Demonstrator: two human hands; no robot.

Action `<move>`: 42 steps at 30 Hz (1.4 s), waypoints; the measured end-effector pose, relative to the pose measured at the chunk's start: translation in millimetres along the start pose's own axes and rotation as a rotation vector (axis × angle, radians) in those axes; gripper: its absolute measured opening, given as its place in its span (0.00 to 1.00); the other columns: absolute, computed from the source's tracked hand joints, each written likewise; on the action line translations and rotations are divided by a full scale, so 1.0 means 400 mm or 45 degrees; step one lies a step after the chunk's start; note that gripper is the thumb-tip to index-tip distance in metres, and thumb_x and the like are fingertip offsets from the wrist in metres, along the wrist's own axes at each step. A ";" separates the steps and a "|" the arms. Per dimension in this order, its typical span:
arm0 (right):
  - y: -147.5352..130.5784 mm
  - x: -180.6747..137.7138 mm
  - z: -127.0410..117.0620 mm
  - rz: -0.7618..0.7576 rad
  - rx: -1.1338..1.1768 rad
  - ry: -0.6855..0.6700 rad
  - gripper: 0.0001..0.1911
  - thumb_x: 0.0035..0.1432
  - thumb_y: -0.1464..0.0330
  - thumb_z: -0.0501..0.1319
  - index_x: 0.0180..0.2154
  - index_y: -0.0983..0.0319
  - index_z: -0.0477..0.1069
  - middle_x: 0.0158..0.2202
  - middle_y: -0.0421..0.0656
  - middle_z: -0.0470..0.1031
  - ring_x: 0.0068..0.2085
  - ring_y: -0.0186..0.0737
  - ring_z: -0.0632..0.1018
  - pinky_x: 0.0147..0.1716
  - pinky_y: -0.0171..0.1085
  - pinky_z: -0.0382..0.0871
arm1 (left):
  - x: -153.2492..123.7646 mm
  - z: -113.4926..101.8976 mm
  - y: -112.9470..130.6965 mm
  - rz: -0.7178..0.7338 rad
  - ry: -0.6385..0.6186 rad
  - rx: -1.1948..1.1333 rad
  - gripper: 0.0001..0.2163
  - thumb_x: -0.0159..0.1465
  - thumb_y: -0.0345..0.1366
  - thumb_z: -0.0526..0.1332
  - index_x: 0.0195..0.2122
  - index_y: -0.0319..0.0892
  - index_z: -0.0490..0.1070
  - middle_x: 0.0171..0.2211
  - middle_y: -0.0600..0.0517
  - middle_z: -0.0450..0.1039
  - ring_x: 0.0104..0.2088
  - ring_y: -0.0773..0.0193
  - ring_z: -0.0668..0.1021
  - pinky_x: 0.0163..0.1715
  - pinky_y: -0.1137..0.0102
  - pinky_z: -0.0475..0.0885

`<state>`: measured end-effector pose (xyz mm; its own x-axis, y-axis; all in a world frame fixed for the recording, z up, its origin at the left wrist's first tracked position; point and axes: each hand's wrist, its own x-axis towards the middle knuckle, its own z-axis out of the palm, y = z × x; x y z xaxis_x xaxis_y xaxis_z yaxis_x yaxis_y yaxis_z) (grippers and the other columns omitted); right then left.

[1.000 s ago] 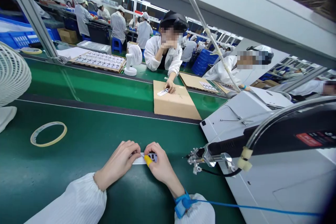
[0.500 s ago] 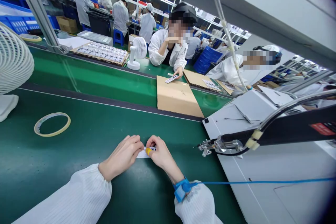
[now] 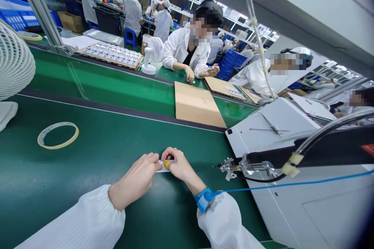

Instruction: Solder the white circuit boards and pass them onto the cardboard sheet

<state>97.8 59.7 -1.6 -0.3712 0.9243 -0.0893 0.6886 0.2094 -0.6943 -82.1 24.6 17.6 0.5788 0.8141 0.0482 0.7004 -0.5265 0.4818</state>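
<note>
A small flat white strip (image 3: 163, 169) lies on the green bench mat, mostly covered by my fingers, so its markings are hard to read. My left hand (image 3: 138, 179) is closed with thumb and fingertips on the strip's left end. At the other end my right hand (image 3: 179, 165) pinches the strip, a yellow cover (image 3: 166, 164) showing on one of its digits. Around my right wrist sits a blue wrist strap (image 3: 204, 199) with a blue cord running off to the right.
A roll of tape (image 3: 58, 146) lies to the left, near a white fan (image 3: 13, 62). To the right stands a white machine (image 3: 292, 202) with a metal-tipped arm (image 3: 245, 165). Cardboard (image 3: 198, 105) lies ahead, before a co-worker (image 3: 187, 46) holding a flat piece.
My hands stay at the strip, with the left one turned slightly and its fingers lower. Across the bench, the co-worker has lowered one hand and lifted the flat piece off the cardboard.
</note>
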 end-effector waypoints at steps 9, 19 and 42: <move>-0.046 -0.017 -0.023 -0.074 0.025 -0.084 0.03 0.54 0.73 0.69 0.32 0.61 0.76 0.39 0.40 0.77 0.46 0.45 0.73 0.53 0.52 0.61 | -0.027 0.010 -0.026 -0.164 0.367 -0.624 0.05 0.68 0.34 0.57 0.36 0.43 0.72 0.34 0.53 0.75 0.33 0.63 0.77 0.35 0.71 0.71; -0.029 -0.017 -0.017 -0.074 -0.009 -0.078 0.04 0.59 0.70 0.66 0.31 0.63 0.74 0.40 0.41 0.75 0.47 0.44 0.73 0.53 0.51 0.63 | -0.028 0.035 -0.044 0.102 0.363 -0.456 0.08 0.70 0.32 0.56 0.38 0.43 0.76 0.42 0.50 0.76 0.43 0.61 0.77 0.44 0.68 0.72; -0.033 -0.029 -0.011 -0.086 -0.002 -0.030 0.08 0.53 0.79 0.64 0.29 0.60 0.71 0.39 0.38 0.74 0.44 0.43 0.71 0.48 0.46 0.56 | -0.009 0.034 -0.055 -0.057 0.348 -0.593 0.06 0.67 0.32 0.60 0.37 0.43 0.78 0.39 0.51 0.74 0.39 0.64 0.78 0.41 0.71 0.71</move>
<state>95.7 47.6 11.7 -0.4316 0.9001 -0.0590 0.6626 0.2720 -0.6979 -93.9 29.9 -5.0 0.3794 0.9000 0.2145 0.4269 -0.3759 0.8225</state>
